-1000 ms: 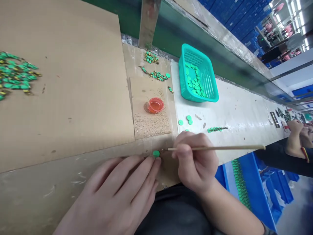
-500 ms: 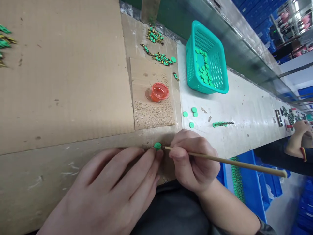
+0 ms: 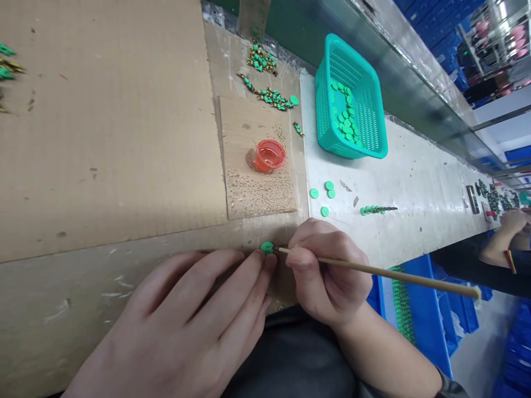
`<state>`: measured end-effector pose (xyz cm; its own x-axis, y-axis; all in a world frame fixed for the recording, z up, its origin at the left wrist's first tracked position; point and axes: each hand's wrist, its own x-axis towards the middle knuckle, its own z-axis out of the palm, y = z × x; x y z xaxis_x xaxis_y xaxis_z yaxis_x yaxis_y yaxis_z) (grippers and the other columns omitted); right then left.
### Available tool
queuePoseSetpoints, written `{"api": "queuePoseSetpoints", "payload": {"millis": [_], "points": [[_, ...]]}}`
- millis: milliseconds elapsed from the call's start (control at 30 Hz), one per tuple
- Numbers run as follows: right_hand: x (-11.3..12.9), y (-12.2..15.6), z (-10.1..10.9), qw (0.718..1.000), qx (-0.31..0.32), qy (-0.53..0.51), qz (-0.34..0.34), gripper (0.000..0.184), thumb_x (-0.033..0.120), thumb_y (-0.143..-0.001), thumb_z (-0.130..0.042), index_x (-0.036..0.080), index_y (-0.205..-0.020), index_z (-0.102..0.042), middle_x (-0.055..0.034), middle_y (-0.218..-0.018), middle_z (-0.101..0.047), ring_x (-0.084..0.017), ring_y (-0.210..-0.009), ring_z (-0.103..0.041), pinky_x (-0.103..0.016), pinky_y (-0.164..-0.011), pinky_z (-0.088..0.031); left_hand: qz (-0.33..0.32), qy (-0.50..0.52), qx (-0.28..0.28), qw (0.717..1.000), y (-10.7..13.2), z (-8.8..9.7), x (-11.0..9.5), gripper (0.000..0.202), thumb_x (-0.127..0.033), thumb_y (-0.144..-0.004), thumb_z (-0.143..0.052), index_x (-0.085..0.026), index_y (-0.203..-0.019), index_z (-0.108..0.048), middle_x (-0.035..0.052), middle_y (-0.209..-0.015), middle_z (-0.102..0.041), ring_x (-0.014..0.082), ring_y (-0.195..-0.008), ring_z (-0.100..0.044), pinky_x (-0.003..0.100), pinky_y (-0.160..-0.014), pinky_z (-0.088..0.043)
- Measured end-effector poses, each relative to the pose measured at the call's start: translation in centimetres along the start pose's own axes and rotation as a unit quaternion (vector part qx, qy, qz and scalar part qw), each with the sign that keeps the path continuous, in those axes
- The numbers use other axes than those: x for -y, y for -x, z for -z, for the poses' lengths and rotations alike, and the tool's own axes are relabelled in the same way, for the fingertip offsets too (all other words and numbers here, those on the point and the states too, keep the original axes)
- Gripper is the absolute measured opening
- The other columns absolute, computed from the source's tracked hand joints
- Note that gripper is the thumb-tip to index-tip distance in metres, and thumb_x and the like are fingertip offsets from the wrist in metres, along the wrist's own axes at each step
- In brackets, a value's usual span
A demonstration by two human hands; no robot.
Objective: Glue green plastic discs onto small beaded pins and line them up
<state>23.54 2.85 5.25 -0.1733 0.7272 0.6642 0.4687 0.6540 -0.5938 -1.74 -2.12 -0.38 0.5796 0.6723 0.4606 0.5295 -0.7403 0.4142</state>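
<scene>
My left hand (image 3: 199, 315) lies low over the bench's near edge, fingers together, and its fingertips hold a small round green disc (image 3: 267, 247) that looks like a button. A thin wooden stick (image 3: 390, 271) is pinched between the thumb and fingers of my right hand (image 3: 329, 271). The stick's narrow tip is at the disc's right edge; whether it touches is too small to tell. Beyond my hands, a small red cup (image 3: 270, 156) with clear liquid stands on a spotted cardboard piece (image 3: 261, 199).
A teal basket (image 3: 375, 110) holds several green discs. Loose discs (image 3: 324, 211) and a row of green pieces with a dark twisted strand (image 3: 375, 210) lie on the white surface. Green, yellow and black pieces (image 3: 274, 99) are heaped behind the cup. A co-worker's arm (image 3: 500, 243) shows far right.
My hands and the disc stay almost still. The stick's back end has shifted slightly left. The co-worker's arm has moved a little.
</scene>
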Motion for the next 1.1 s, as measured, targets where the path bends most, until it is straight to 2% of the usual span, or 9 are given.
{"api": "queuePoseSetpoints", "payload": {"millis": [267, 367, 433, 500, 567, 667, 767, 900, 1100], "points": [[0.3, 0.0, -0.1, 0.998, -0.055, -0.009, 0.005, 0.014, 0.019, -0.123, -0.069, 0.028, -0.112, -0.069, 0.0055, -0.075, -0.068, -0.016, -0.054, -0.068, -0.032, -0.048, -0.061, -0.004, 0.003, -0.015, 1.0, 0.2, -0.4, 0.2, 0.046, -0.041, -0.117, -0.078, -0.035, -0.162, -0.085, 0.0052, -0.176, -0.078, 0.0362, -0.163, -0.074, 0.058, -0.144, -0.057], [0.8, -1.7, 0.7, 0.996, -0.09, 0.016, -0.021, 0.01, 0.022, -0.125, -0.073, 0.027, -0.116, -0.075, 0.0017, -0.084, -0.075, -0.017, -0.063, -0.075, -0.035, -0.056, -0.064, -0.006, 0.0, -0.013, 1.0, 0.0, -0.5, 0.0, 0.052, -0.041, -0.117, -0.078, -0.034, -0.169, -0.081, 0.0059, -0.176, -0.079, 0.0361, -0.162, -0.073, 0.058, -0.144, -0.056], [0.4, -3.8, 1.2, 0.992, -0.102, 0.054, -0.047, 0.013, 0.027, -0.126, -0.076, 0.028, -0.114, -0.078, 0.0007, -0.091, -0.079, -0.018, -0.071, -0.079, -0.037, -0.066, -0.066, -0.007, -0.001, -0.016, 1.0, -0.3, -0.5, 0.0, 0.049, -0.041, -0.12, -0.074, -0.031, -0.168, -0.082, 0.0065, -0.173, -0.08, 0.0349, -0.16, -0.072, 0.056, -0.144, -0.053], [-0.6, -6.3, 1.4, 0.992, -0.084, 0.068, -0.058, 0.021, 0.03, -0.126, -0.08, 0.028, -0.105, -0.075, 0.0025, -0.09, -0.077, -0.016, -0.073, -0.077, -0.035, -0.068, -0.063, -0.013, -0.003, -0.024, 1.0, -0.7, -0.5, 0.2, 0.043, -0.04, -0.123, -0.07, -0.028, -0.162, -0.085, 0.0068, -0.168, -0.083, 0.0332, -0.156, -0.073, 0.054, -0.141, -0.051], [-2.2, -8.5, 1.2, 0.997, -0.034, 0.054, -0.053, 0.032, 0.03, -0.124, -0.081, 0.028, -0.095, -0.068, 0.0044, -0.087, -0.072, -0.013, -0.07, -0.074, -0.031, -0.065, -0.058, -0.026, -0.01, -0.035, 0.999, -1.4, -0.6, 0.3, 0.039, -0.038, -0.125, -0.07, -0.024, -0.157, -0.087, 0.0077, -0.162, -0.086, 0.0321, -0.148, -0.074, 0.054, -0.135, -0.051], [-4.6, -10.5, 0.4, 0.998, 0.013, 0.044, -0.033, 0.038, 0.029, -0.124, -0.081, 0.027, -0.091, -0.061, 0.0064, -0.083, -0.067, -0.011, -0.069, -0.067, -0.028, -0.066, -0.054, -0.038, -0.02, -0.053, 0.998, -2.2, -0.6, 0.5, 0.04, -0.035, -0.124, -0.07, -0.02, -0.157, -0.087, 0.0095, -0.155, -0.089, 0.0324, -0.139, -0.076, 0.054, -0.125, -0.052], [-5.8, -10.6, -0.3, 0.998, 0.032, 0.049, -0.031, 0.041, 0.034, -0.126, -0.075, 0.028, -0.09, -0.056, 0.0061, -0.085, -0.067, -0.011, -0.069, -0.062, -0.028, -0.069, -0.053, -0.04, -0.022, -0.062, 0.997, -2.6, -0.6, 0.4, 0.04, -0.034, -0.125, -0.069, -0.019, -0.157, -0.087, 0.01, -0.152, -0.091, 0.0327, -0.135, -0.076, 0.053, -0.12, -0.051], [-5.8, -10.2, -0.6, 0.996, 0.049, 0.063, -0.043, 0.042, 0.041, -0.128, -0.071, 0.028, -0.091, -0.056, 0.0049, -0.086, -0.067, -0.012, -0.069, -0.059, -0.029, -0.071, -0.055, -0.035, -0.02, -0.065, 0.997, -2.7, -0.5, 0.3, 0.039, -0.033, -0.125, -0.069, -0.019, -0.156, -0.087, 0.0101, -0.15, -0.091, 0.0321, -0.135, -0.076, 0.053, -0.12, -0.051], [-5.9, -10.4, -0.5, 0.998, 0.027, 0.048, -0.015, 0.043, 0.028, -0.125, -0.075, 0.028, -0.088, -0.053, 0.0057, -0.087, -0.068, -0.01, -0.07, -0.06, -0.027, -0.071, -0.055, -0.034, -0.015, -0.063, 0.997, -2.7, -0.4, 0.3, 0.036, -0.033, -0.127, -0.068, -0.019, -0.153, -0.087, 0.0087, -0.151, -0.091, 0.0311, -0.136, -0.075, 0.053, -0.121, -0.05]]}}
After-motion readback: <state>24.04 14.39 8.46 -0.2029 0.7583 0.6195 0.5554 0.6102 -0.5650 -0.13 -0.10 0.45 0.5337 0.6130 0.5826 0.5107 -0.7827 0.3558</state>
